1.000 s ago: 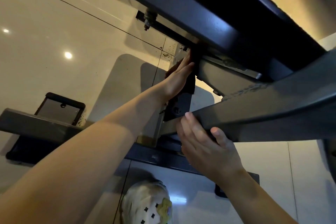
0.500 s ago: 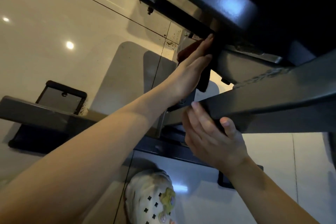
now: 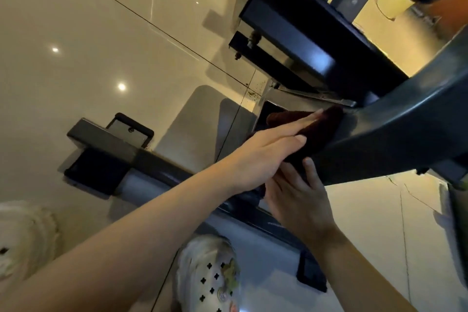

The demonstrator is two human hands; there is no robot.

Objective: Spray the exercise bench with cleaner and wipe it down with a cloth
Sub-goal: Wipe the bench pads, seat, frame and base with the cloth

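The cloth (image 3: 307, 132) is dark, napped and limp, so it likely weighs little and folds to whatever lies under it; it will grip best under a flat palm rather than a pinch. It lies against the slanted frame beam (image 3: 395, 134) of the exercise bench (image 3: 304, 30), just below the padded seat's dark underside. The left hand (image 3: 266, 149) presses it there with fingers straight and together. The right hand (image 3: 301, 200) sits just below the cloth, fingers loosely spread against the beam's lower face, thumb up on its edge, apparently steadying. The beam is painted steel, smooth, rigid and square-edged; it looks heavy and should not shift under wiping pressure. The seat's vinyl looks glossy and slick. Below the beam, the floor (image 3: 88, 45) is polished tile, and a perforated white clog (image 3: 207, 273) stands on it.
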